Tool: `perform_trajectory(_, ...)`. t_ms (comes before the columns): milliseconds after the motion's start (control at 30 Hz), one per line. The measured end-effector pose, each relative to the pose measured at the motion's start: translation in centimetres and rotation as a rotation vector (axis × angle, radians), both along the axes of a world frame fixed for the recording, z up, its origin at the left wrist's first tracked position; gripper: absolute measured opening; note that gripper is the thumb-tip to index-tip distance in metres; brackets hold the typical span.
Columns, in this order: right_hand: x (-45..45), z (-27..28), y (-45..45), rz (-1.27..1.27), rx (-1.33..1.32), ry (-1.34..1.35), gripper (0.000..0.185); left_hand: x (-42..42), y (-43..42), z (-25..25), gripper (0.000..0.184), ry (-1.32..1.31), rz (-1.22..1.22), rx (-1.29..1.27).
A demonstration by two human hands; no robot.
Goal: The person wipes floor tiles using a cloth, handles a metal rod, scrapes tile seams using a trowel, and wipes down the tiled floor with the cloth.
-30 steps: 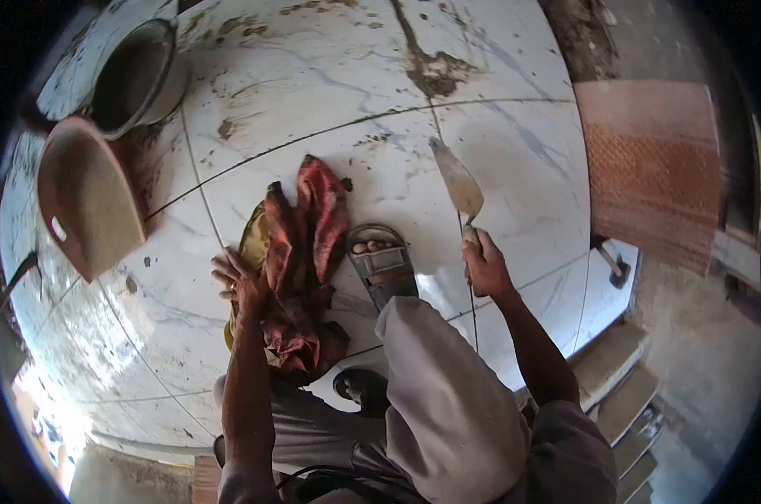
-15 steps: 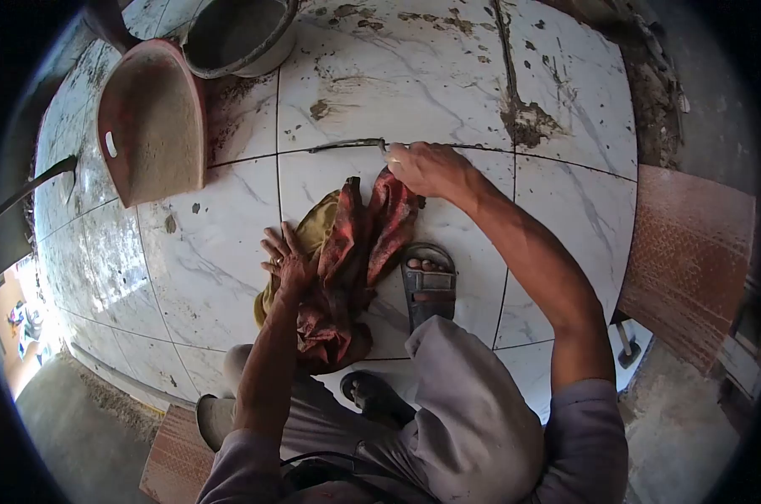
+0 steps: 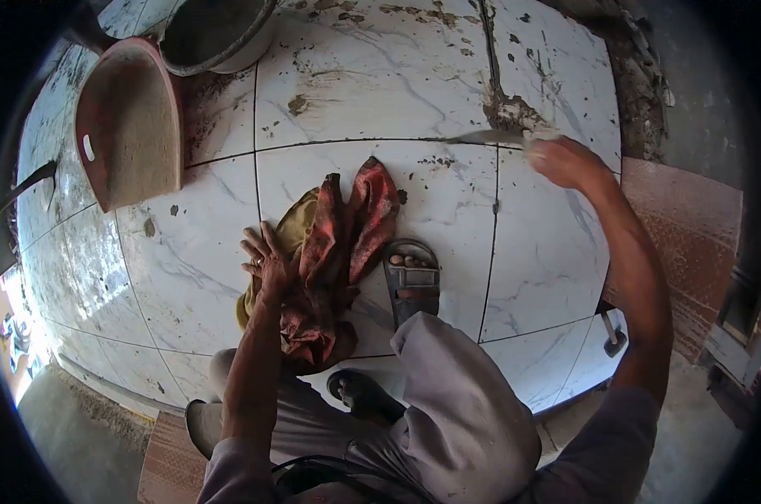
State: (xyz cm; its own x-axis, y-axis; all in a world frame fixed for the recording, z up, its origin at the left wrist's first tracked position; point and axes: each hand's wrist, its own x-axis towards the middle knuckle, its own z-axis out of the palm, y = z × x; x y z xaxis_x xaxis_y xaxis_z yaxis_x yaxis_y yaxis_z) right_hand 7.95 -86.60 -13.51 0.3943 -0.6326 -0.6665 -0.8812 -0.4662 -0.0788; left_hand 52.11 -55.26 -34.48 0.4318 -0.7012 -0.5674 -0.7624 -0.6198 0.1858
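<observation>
My left hand (image 3: 268,265) rests with spread fingers on the white tile floor (image 3: 208,202), at the edge of a crumpled red and olive cloth (image 3: 323,252). It does not grip the cloth. Farther out to the right, my right hand (image 3: 563,160) is closed around a trowel (image 3: 488,137). The handle is mostly hidden in the fingers. The slim grey blade points left along a dark joint between tiles and looks slightly blurred. Dark crumbs lie on the tile just below the blade.
A dusty red dustpan (image 3: 132,126) and a mortar-stained bucket (image 3: 258,46) stand at upper left. Dried mortar (image 3: 515,113) sticks to the tiles at upper right. A mallet-like tool (image 3: 613,336) lies at the right edge, near reddish patterned tiles (image 3: 679,227). My sandalled foot (image 3: 414,281) is beside the cloth.
My right hand has moved right along the tile joint with the trowel, away from the cloth. Crumbs now show beside the joint. My left hand stays by the cloth; the view has shifted slightly.
</observation>
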Motion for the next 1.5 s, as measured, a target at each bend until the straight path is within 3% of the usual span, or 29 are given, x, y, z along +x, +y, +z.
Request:
perform_trajectory(100,-3.9,1.6,0.6,0.004,-0.08,0.062,0.027,-0.1,0.1,-0.1,0.107,-0.01,-0.009,-0.015)
perform_trajectory(167,-4.0,2.6,1.7,-0.258,-0.036,0.05,0.031,-0.4,0.0,0.0,0.107,-0.011,-0.005,-0.026)
perform_trajectory(200,-2.9,2.4,3.0,-0.239,-0.032,0.033,0.031,-0.3,0.0,0.1,0.108,-0.012,-0.002,-0.041)
perform_trajectory(267,0.4,0.8,6.0,-0.44,0.099,-0.221,0.039,-0.1,0.8,-1.0,0.108,-0.082,-0.047,-0.085)
perform_trajectory(400,8.3,-7.4,7.9,-0.138,-0.082,-0.58,0.044,-0.4,-0.2,0.5,0.109,-0.035,0.002,-0.008)
perform_trajectory(467,12.9,-10.7,5.6,-0.057,-0.037,-0.69,0.043,-0.3,-0.1,0.1,0.109,-0.035,-0.011,-0.001)
perform_trajectory(600,21.3,-10.3,0.5,0.173,-0.034,-0.478,0.035,-0.3,0.0,-0.1,0.109,-0.04,-0.001,-0.017)
perform_trajectory(767,25.0,-5.6,-4.1,0.381,-0.004,-0.233,0.032,-0.1,0.0,0.0,0.107,-0.034,0.002,-0.015)
perform_trajectory(1067,13.0,-1.8,-7.5,0.412,-0.002,0.1,0.026,-0.4,0.3,0.1,0.104,-0.02,-0.012,-0.078)
perform_trajectory(1267,2.4,2.7,-6.1,0.301,-0.159,0.278,0.021,-0.4,-0.1,0.7,0.105,-0.01,0.005,-0.048)
perform_trajectory(1333,-0.2,3.7,-5.6,0.203,-0.16,0.473,0.022,-0.4,-0.2,0.6,0.106,-0.011,-0.002,-0.05)
perform_trajectory(1433,-4.7,4.2,-2.8,0.106,-0.207,0.242,0.028,-0.5,0.2,0.5,0.106,-0.024,-0.002,-0.039)
perform_trajectory(1500,-7.0,3.2,0.3,-0.308,-0.177,-0.2,0.038,-0.3,0.0,0.5,0.106,-0.024,-0.01,-0.048)
